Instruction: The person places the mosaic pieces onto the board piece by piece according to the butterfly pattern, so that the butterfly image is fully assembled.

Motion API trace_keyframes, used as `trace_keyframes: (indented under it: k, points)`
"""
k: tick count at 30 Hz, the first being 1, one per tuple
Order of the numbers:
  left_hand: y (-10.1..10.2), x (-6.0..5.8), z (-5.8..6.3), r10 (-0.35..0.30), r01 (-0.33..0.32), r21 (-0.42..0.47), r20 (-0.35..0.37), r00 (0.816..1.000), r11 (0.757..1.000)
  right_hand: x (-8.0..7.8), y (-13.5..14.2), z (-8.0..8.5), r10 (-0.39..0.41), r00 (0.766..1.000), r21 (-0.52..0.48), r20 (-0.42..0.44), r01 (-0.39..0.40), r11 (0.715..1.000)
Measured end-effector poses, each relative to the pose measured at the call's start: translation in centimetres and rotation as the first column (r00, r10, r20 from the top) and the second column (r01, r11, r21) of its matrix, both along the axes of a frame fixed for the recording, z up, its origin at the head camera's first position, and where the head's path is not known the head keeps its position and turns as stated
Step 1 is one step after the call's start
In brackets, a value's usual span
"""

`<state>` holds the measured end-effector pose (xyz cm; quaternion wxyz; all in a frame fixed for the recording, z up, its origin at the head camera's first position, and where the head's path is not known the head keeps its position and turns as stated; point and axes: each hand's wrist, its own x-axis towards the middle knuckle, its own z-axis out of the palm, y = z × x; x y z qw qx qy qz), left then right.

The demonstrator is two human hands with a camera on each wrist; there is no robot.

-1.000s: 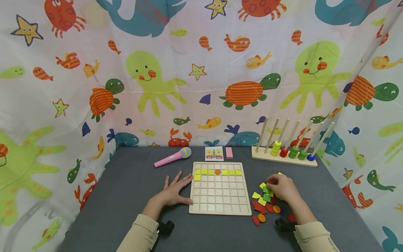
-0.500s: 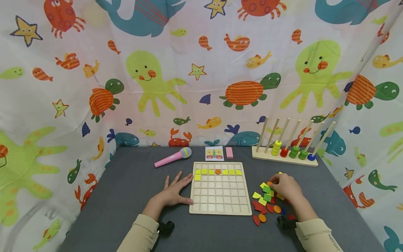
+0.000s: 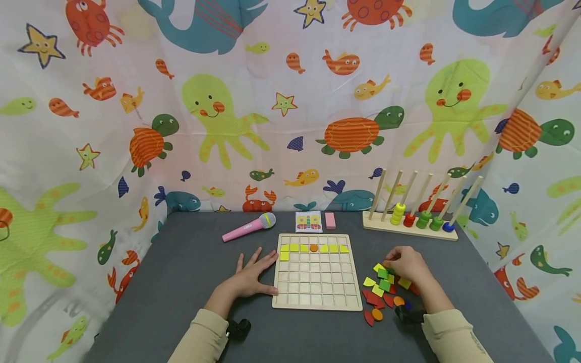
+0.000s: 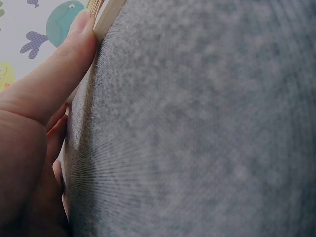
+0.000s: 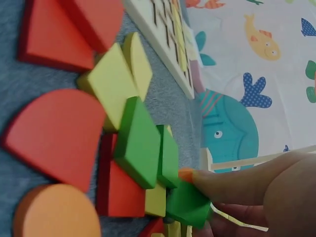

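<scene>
My left hand [image 3: 251,277] lies with fingers spread at the left edge of the wooden grid board [image 3: 317,292], its thumb [image 4: 74,44] touching the board's side. A row of yellow tiles [image 3: 333,248] with one orange disc [image 3: 313,248] fills an upper row, and another yellow tile [image 3: 284,256] lies below. At the right, my right hand [image 3: 408,264] reaches into the pile of coloured pieces. Its thumb and fingers pinch a green block [image 5: 187,205], though the fingertips are partly hidden. An orange piece [image 5: 185,174] shows at the thumb tip. Red, yellow and green pieces lie around.
Behind the board lie a pink toy microphone [image 3: 247,228], a butterfly pattern card [image 3: 308,222] and a pink block [image 3: 330,221]. A wooden peg stand with coloured rings [image 3: 410,227] stands at the back right. A patterned curtain [image 3: 254,191] borders the grey table [image 3: 190,262].
My right hand has shifted slightly within the pile, and a green block now shows under its fingers. The yellow piece behind that hand is now out of sight. My left hand stays still.
</scene>
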<state>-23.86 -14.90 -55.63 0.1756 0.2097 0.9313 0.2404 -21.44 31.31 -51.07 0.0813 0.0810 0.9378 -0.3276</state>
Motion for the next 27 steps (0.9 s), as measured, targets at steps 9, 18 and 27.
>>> trace_keyframes:
  k: [9, 18, 27]
  points:
    - [0.0, 0.1, 0.1, -0.005, 0.005, 0.001, 0.004, 1.000, 1.000, -0.7, -0.2, 0.3, -0.008, 0.999, -0.066, -0.053, 0.004, 0.998]
    - [0.1, 0.0, -0.1, -0.006, 0.006, 0.002, 0.007, 1.000, 1.000, -1.2, -0.7, 0.6, -0.039, 0.997, -0.075, -0.072, 0.033, 0.997]
    - [0.1, -0.1, 0.0, -0.002, 0.002, 0.003, 0.006, 1.000, 1.000, -1.1, -0.6, 0.1, -0.022, 0.998, -0.082, -0.062, 0.017, 0.996]
